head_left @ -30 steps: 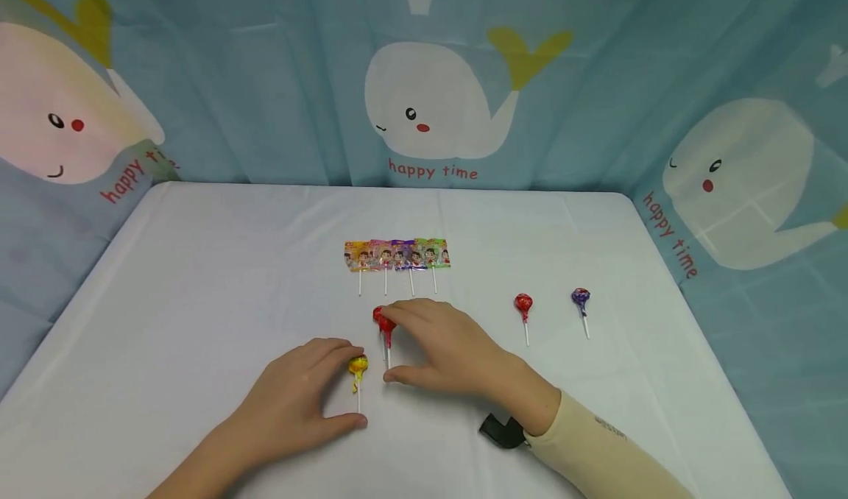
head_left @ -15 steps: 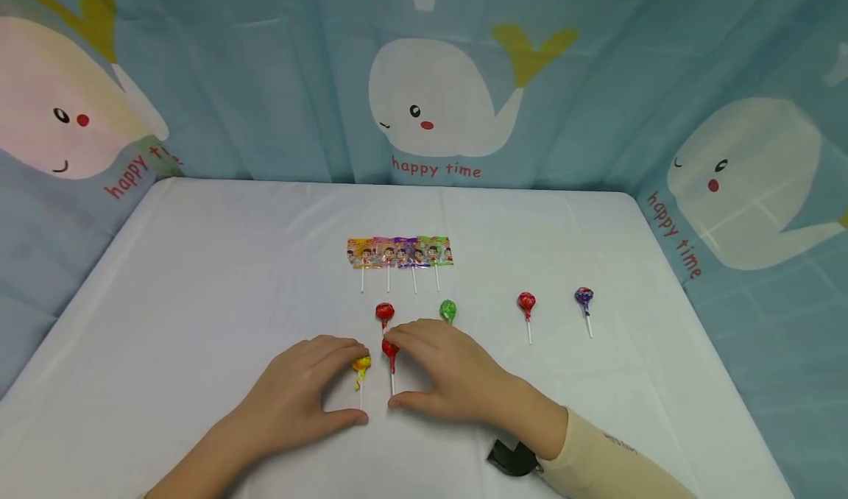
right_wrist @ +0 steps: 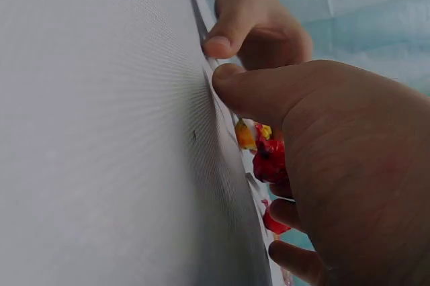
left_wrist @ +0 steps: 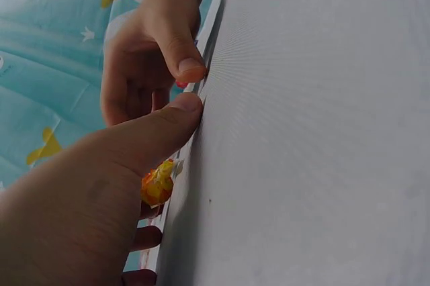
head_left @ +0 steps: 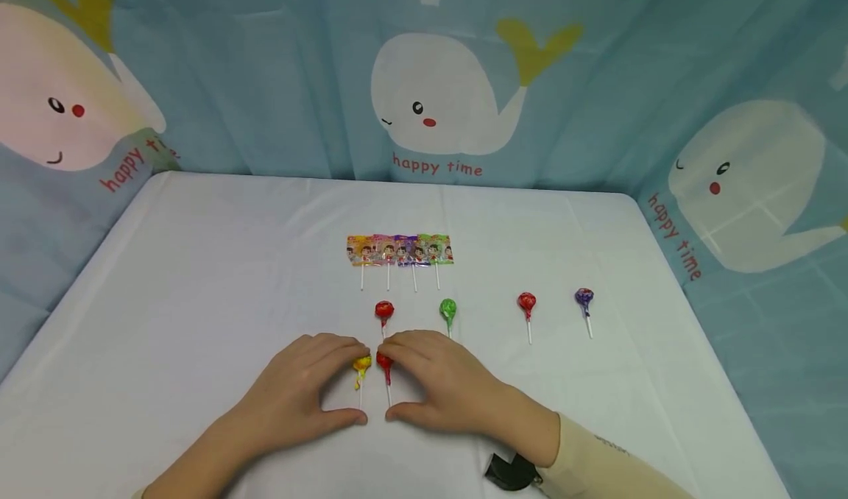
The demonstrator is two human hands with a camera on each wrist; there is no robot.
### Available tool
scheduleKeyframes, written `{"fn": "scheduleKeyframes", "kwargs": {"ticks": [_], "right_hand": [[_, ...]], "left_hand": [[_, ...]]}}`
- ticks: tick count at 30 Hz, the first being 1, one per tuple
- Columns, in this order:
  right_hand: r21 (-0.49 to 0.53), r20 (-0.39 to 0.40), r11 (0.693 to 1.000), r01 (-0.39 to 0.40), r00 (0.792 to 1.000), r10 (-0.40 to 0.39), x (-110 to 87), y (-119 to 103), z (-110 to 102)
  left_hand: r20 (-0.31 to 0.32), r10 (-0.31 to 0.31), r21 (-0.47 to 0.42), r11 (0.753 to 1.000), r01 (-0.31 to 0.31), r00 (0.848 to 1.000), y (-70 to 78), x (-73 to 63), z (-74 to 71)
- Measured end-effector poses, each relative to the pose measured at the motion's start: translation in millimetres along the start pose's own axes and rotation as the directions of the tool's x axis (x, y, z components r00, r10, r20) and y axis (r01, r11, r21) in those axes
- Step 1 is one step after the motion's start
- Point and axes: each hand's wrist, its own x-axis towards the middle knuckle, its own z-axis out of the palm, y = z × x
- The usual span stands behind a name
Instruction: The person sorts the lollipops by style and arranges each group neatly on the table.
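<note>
My left hand (head_left: 301, 385) rests low over the table, its fingertips on the head of a yellow lollipop (head_left: 361, 364) and its thumb at the stick's lower end. Beside it, my right hand (head_left: 440, 381) holds a red lollipop (head_left: 384, 363) the same way, fingers at the candy and thumb at the stick's end. These two lollipops lie side by side with sticks towards me. Just behind them is another red lollipop (head_left: 384, 310), its stick partly hidden by the right hand. A green lollipop (head_left: 448, 309) lies behind the right hand's knuckles.
Further right lie a red lollipop (head_left: 526, 302) and a purple lollipop (head_left: 584, 298). Several flat-wrapped lollipops (head_left: 400, 251) form an overlapping row at the back. A black object (head_left: 511, 474) sits by the right cuff. A blue whale-print curtain (head_left: 298, 79) borders the white table (head_left: 218, 263).
My right hand has brought its red lollipop towards me and level with the yellow one, uncovering the other red lollipop and the green one. The left hand has stayed put.
</note>
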Motion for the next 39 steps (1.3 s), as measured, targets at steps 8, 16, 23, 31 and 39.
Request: {"fn": "scheduleKeyframes", "kwargs": {"ticks": [8,16,23,31,39], "right_hand": [[0.012,-0.039,1.0,0.018,0.999,-0.017,-1.4,1.6,6.0],[0.01,-0.052,0.999,0.034,0.998,-0.034,0.4,5.4,7.9],[0.041,-0.02,0.999,-0.005,1.0,0.006,-0.2,5.5,5.5],[0.027,-0.026,1.0,-0.005,1.0,0.005,1.5,6.5,6.9],[0.011,-0.026,1.0,0.002,1.0,-0.002,6.1,6.3,8.0]], "left_hand": [[-0.002,0.015,-0.005,1.0,-0.015,1.0,-1.7,-0.2,2.5],[-0.024,0.025,-0.022,0.999,-0.026,0.999,-4.5,1.2,6.4],[-0.021,0.026,-0.019,0.999,-0.026,0.999,-5.4,1.7,8.2],[-0.023,0.024,-0.018,1.0,-0.024,0.999,-6.0,0.6,7.9],[-0.034,0.025,-0.008,1.0,-0.025,0.999,-6.1,-0.4,6.4]]}}
